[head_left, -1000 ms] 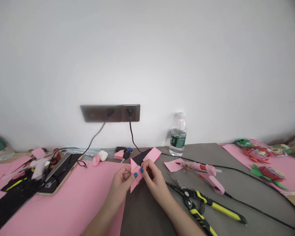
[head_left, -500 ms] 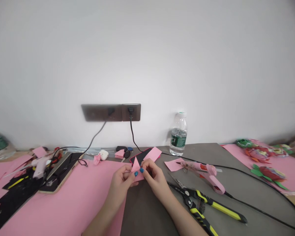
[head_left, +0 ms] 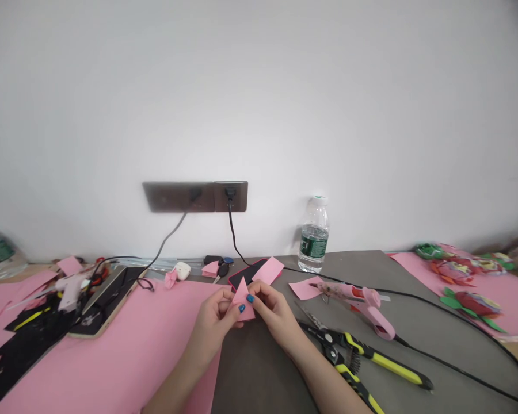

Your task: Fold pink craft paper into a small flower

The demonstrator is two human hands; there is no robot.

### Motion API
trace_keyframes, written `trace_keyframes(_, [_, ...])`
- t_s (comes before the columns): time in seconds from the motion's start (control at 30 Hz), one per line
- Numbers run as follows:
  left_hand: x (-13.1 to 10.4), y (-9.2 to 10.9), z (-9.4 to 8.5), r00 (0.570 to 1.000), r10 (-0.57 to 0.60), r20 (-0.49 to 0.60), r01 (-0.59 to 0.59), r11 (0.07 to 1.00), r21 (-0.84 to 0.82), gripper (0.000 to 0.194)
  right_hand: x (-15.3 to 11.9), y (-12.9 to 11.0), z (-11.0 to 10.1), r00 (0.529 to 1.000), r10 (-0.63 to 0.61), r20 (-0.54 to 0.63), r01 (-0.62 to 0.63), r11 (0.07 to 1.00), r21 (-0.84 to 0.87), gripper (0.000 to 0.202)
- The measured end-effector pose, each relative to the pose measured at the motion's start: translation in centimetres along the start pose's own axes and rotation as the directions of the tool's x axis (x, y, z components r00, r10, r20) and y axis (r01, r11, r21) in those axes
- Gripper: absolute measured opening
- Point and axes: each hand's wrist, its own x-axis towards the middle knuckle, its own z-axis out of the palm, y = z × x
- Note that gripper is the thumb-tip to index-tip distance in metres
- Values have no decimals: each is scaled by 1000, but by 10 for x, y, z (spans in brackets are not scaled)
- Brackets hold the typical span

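Far left on the surface [head_left: 259, 374], a pale glue gun [head_left: 70, 289] lies among black scraps beside a tablet [head_left: 106, 299], its cord trailing to the wall socket [head_left: 194, 196]. In the middle, the left hand [head_left: 213, 322] and right hand [head_left: 273, 313] both pinch a small folded pink paper piece [head_left: 243, 299] between fingertips, just above the large pink sheet [head_left: 125, 351]. The grip looks light, so I'd guess the fold could spring open or crease crooked. To the right, the pink glue gun [head_left: 362, 305] and yellow-handled cutters [head_left: 362, 359] lie close by; a sweeping forearm might snag the blades or the black cable [head_left: 457, 322].

bottle [head_left: 313, 234] behind glue gun [head_left: 362, 302], cutters [head_left: 362, 362] nearest
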Motion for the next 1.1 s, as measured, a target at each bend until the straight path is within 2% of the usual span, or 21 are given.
trace_keyframes(0.1, [1, 1, 1, 1000, -5, -1, 5, 1000, 29, 28, -2, 1, 2, 999, 45, 11, -45, 998, -37, 32])
trace_keyframes(0.23, [1, 1, 2, 1000, -10, -9, 10, 999, 54, 25, -5, -1, 5, 1000, 22, 15, -19, 988, -153, 32])
trace_keyframes(0.33, [2, -2, 1, 1000, -7, 1, 7, 999, 54, 26, -5, -2, 5, 998, 12, 58, -5, 993, -117, 31])
trace_keyframes(0.5, [3, -6, -3, 999, 23, -39, -21, 999, 49, 34, -1, 1, 2, 1000, 4, -26, -7, 995, -95, 35])
trace_keyframes(0.8, [1, 5, -6, 964, 187, -189, -146, 966, 212, 29, -5, -6, 6, 998, 35, 45, -23, 969, -246, 31])
trace_keyframes(1.0, [-1, 6, -6, 980, 167, -107, -145, 971, 188, 31, -3, -4, 4, 1000, -2, 3, 2, 984, -177, 37])
trace_keyframes(1.1, [-2, 7, -5, 982, 161, -95, -139, 968, 207, 35, -2, -4, 3, 1000, -7, 18, 10, 984, -177, 38])
